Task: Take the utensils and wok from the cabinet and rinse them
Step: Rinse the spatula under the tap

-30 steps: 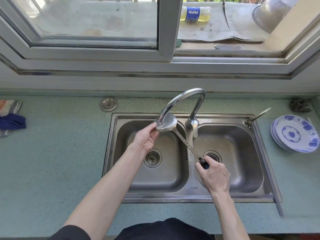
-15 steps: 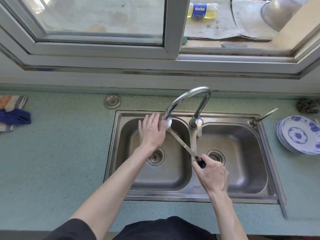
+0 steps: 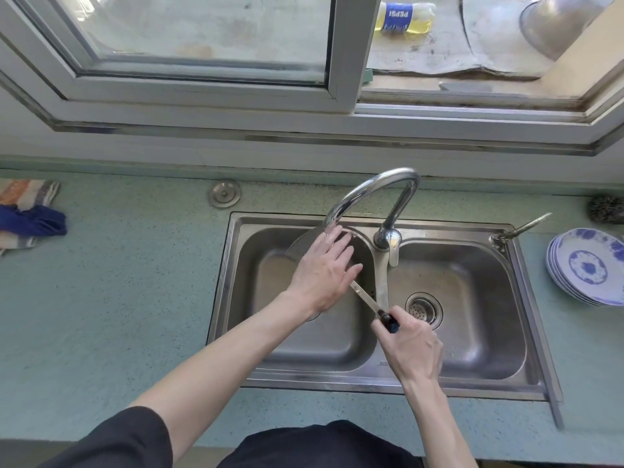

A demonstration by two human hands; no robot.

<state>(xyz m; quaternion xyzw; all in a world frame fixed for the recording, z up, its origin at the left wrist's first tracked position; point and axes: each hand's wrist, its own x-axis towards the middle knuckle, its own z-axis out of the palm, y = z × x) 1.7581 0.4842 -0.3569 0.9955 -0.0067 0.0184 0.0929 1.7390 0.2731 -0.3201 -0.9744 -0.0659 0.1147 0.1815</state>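
A steel ladle (image 3: 365, 296) with a dark handle lies slanted over the left basin of the double sink (image 3: 236, 298). My right hand (image 3: 410, 349) grips the dark handle end above the divider. My left hand (image 3: 324, 268) lies flat with straight fingers on the ladle's bowl, under the curved tap spout (image 3: 364, 194). The hand covers most of the bowl; only a grey edge shows at its left. No wok is in view.
A stack of blue-patterned plates (image 3: 591, 265) sits right of the sink, with a scouring pad (image 3: 606, 212) behind it. Cloths (image 3: 30, 217) lie at the far left of the green counter. A round metal cap (image 3: 224, 193) sits behind the sink. The window ledge holds a bottle (image 3: 405, 16).
My left hand has moved from beside the ladle's bowl to on top of it, fingers spread flat. The ladle's bowl has tipped lower into the left basin. My right hand stays on the handle.
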